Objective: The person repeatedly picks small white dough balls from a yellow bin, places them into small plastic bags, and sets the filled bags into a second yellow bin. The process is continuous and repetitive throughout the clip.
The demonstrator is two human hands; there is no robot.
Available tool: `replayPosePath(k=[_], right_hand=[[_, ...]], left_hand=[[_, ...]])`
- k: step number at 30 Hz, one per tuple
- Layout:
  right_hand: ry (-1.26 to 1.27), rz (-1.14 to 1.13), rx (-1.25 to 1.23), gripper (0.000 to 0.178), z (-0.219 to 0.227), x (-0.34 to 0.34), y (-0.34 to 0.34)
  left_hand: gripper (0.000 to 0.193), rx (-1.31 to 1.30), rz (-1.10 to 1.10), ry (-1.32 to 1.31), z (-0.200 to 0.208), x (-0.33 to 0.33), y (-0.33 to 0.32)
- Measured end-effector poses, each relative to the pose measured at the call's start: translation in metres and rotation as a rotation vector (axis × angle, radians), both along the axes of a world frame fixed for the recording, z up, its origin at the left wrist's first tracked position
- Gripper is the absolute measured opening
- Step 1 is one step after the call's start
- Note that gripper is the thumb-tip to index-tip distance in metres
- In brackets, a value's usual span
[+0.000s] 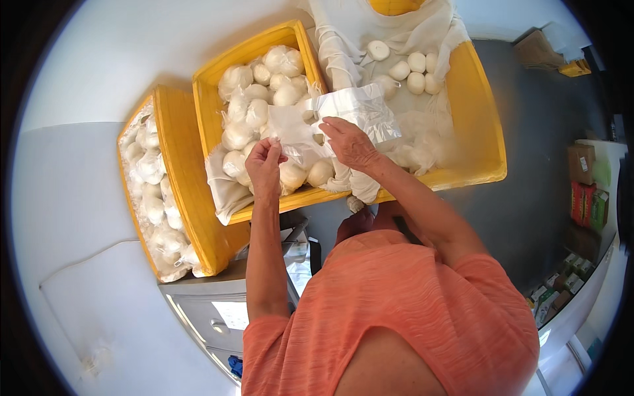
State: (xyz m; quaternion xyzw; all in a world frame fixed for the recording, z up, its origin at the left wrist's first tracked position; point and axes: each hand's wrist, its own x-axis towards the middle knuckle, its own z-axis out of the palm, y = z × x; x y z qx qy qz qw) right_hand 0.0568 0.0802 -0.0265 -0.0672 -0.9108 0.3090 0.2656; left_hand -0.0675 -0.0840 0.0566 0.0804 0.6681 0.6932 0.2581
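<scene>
My left hand (265, 165) pinches the edge of a thin clear plastic bag (288, 125) with thumb and forefinger. The bag spans the gap toward my right hand (353, 144), whose bent fingers grip the plastic at its other side; the thumb is partly hidden. Beside those fingers, a shiny stack of flat plastic bags (360, 109) lies across the adjoining edges of two yellow crates. Below my hands, the middle yellow crate (198, 109) holds many round white dough-like balls (257, 112), several of them bagged in clear plastic.
The right yellow crate (479, 112), lined with white cloth (330, 46), holds several loose white balls (416, 63). At left, another yellow crate (188, 178) with bagged balls stands tilted over a grey cabinet (205, 310). Boxes (581, 165) line a shelf at far right.
</scene>
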Motion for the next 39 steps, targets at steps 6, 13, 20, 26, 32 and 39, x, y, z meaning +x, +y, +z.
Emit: replayPosePath(k=[6, 13, 20, 26, 32, 39], right_hand=[[-0.2, 0.004, 0.117, 0.033, -0.032, -0.011, -0.003], [-0.091, 0.461, -1.214, 0.028, 0.087, -0.037, -0.062], [-0.31, 0.62, -1.619, 0.014, 0.108, -0.023, -0.083], [-0.267, 0.317, -1.394, 0.012, 0.116, 0.012, -0.04], [-0.232, 0.2, -1.227, 0.019, 0.112, 0.04, 0.005], [0.476, -0.285, -2.051, 0.009, 0.063, 0.075, 0.155]], left_hand=[[0.009, 0.376, 0.23, 0.076, 0.102, -0.003, -0.077], [0.024, 0.43, 0.244, 0.053, 0.122, 0.02, -0.146], [0.022, 0.215, 0.288, 0.03, 0.085, 0.027, -0.16], [0.004, -0.11, 0.171, 0.598, 0.07, 0.03, -0.106], [0.009, -0.067, -0.512, 0.307, 0.057, 0.061, 0.023], [0.007, -0.373, -0.412, 0.239, -0.013, 0.044, 0.093]])
